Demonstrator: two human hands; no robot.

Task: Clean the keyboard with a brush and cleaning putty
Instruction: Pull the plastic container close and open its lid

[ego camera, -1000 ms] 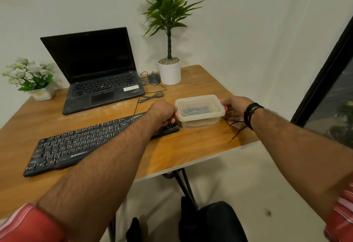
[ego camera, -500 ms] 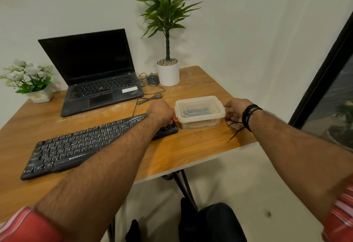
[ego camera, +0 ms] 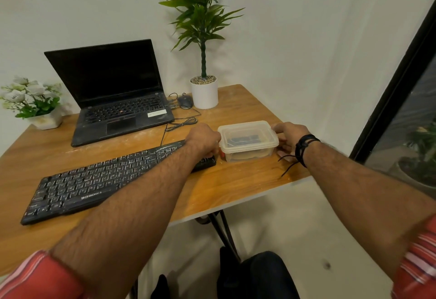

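Both hands grasp a clear lidded box (ego camera: 248,141) on the desk (ego camera: 231,180): the left hand (ego camera: 204,139) curls its fingers at the box's left end, the right hand (ego camera: 289,137) at its right. The keyboard (ego camera: 94,180) lies just left of it, under the left forearm.

Walls: you face plain white walls (ego camera: 306,27) meeting in a corner.
Desk: your wooden desk (ego camera: 236,180) has a white edge and black legs (ego camera: 224,230).
Floor: pale and smooth (ego camera: 295,239).
Right side: a black-framed window (ego camera: 387,100), dark glass.
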